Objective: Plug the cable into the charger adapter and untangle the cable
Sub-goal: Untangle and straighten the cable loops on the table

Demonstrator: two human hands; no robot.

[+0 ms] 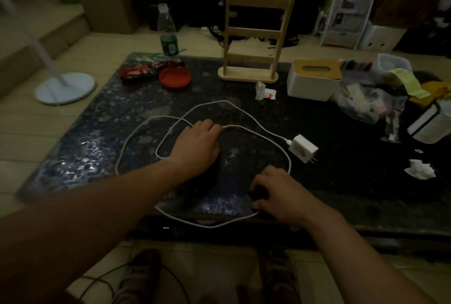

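A thin white cable (pixel 227 106) lies in loose, overlapping loops on the dark, speckled, glossy surface (pixel 97 137). One end is plugged into the blocky white charger adapter (pixel 303 148), which lies at three o'clock of the loops, prongs pointing away from them. The left hand (pixel 197 144) reaches in palm down at the loops' centre, fingers curled over the cable near twelve o'clock. The right hand (pixel 278 196), at five o'clock, rests knuckles up, fingers bent onto the cable; whether either truly pinches it cannot be told.
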